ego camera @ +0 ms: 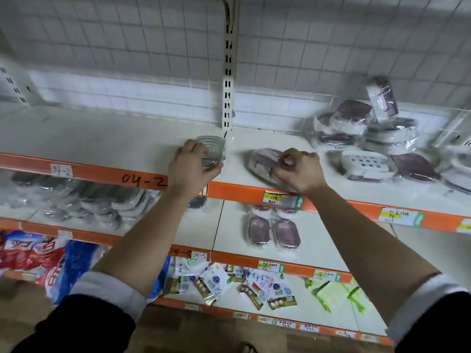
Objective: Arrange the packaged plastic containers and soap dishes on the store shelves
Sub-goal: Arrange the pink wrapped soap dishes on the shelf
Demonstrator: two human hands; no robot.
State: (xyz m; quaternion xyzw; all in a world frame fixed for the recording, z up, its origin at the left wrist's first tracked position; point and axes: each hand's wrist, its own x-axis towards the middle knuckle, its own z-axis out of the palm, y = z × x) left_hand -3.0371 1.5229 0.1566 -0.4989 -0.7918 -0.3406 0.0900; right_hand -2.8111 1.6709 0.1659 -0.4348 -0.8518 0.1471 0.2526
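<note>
A: What's held?
B: The left hand [190, 165] curls round a clear wrapped container [212, 149]. The right hand [299, 170] pinches a brown soap dish [262, 161] by its wrap. Both sit on the top shelf [102, 138].
A: Much left?
B: Most, I'd judge (early days). Beyond the right hand, a heap of soap dishes [369, 138] lies jumbled.

"04-2" is handwritten on the orange shelf edge [107, 175] and repeated on a small white tag [62, 171] to its left. A yellow price label [273, 198] on that edge reads "139" and "1650". A second tag [199, 255], one shelf down, reads "04-5".
</note>
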